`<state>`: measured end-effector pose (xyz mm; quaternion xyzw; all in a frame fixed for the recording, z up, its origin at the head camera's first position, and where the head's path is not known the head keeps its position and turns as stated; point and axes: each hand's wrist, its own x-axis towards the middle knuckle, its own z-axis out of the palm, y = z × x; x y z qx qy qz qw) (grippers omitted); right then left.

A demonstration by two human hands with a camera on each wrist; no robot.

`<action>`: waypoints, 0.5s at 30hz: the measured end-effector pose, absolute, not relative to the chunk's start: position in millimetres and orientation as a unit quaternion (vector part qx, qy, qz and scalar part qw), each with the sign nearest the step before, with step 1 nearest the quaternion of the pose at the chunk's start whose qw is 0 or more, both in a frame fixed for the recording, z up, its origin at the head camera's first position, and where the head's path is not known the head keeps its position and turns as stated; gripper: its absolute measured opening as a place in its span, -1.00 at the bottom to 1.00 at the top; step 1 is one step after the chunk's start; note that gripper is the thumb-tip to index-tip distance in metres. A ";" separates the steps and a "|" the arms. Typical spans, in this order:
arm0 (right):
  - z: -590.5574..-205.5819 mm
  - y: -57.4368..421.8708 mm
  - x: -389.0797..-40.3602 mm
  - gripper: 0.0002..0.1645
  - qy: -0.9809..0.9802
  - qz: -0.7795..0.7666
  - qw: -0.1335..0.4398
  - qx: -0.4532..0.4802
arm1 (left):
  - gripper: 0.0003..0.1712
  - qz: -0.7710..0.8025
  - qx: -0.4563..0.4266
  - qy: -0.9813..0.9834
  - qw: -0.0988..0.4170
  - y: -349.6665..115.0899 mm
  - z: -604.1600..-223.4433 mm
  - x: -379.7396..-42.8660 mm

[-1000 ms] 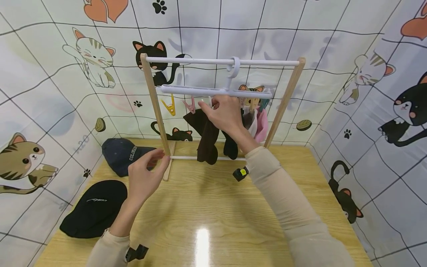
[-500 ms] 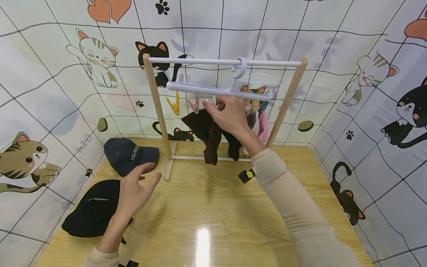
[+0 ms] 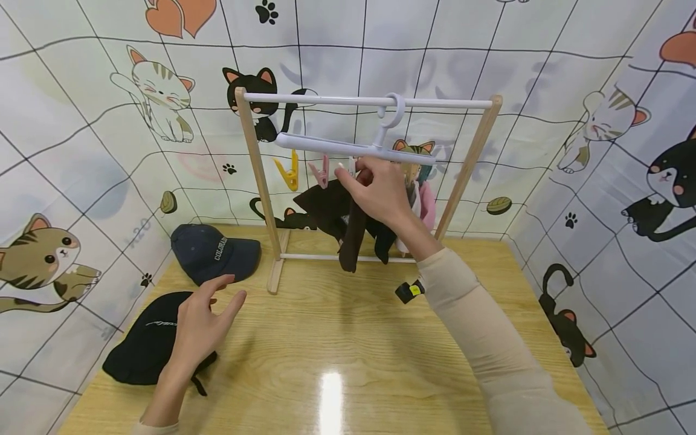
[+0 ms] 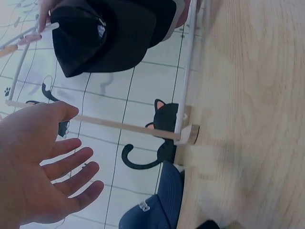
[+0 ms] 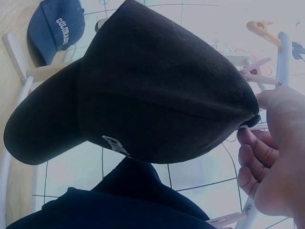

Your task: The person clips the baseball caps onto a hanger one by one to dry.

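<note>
A dark brown cap (image 3: 323,208) hangs below the light purple clip hanger (image 3: 331,145); its brim and crown fill much of the right wrist view. My right hand (image 3: 380,190) is at the top of this cap, thumb and fingers pinching a white clothespin (image 4: 50,27), which they partly hide. My left hand (image 3: 198,326) holds nothing, its fingers spread loosely, in the air above the black cap (image 3: 144,344). A yellow clothespin (image 3: 290,172) and a pink clothespin (image 3: 322,173) hang bare to the left of the brown cap.
The hanger hooks over the white top bar (image 3: 326,99) of a wooden-sided rack (image 3: 258,169). Behind my right hand hang a black cap (image 5: 119,200) and a pink item (image 3: 428,202). A navy cap (image 3: 214,251) lies on the wooden table (image 3: 304,338), left of the rack.
My left hand has drawn back from the rack, down and to the left. The hanger's left end has swung right, and the brown cap has turned. My right hand has shifted slightly right.
</note>
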<state>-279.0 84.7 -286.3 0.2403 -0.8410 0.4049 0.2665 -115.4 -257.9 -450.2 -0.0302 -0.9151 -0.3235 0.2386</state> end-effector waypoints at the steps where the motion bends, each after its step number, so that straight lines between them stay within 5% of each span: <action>1: -286.7 85.9 -278.0 -0.58 -0.839 0.408 0.266 0.242 | -0.50 -0.321 -0.028 -0.916 0.238 -259.8 -450.7 -114.6; 15: -289.4 98.7 -252.9 -0.64 -0.807 0.403 0.336 0.272 | -0.40 -0.303 -0.025 -0.924 0.233 -289.3 -447.1 -108.8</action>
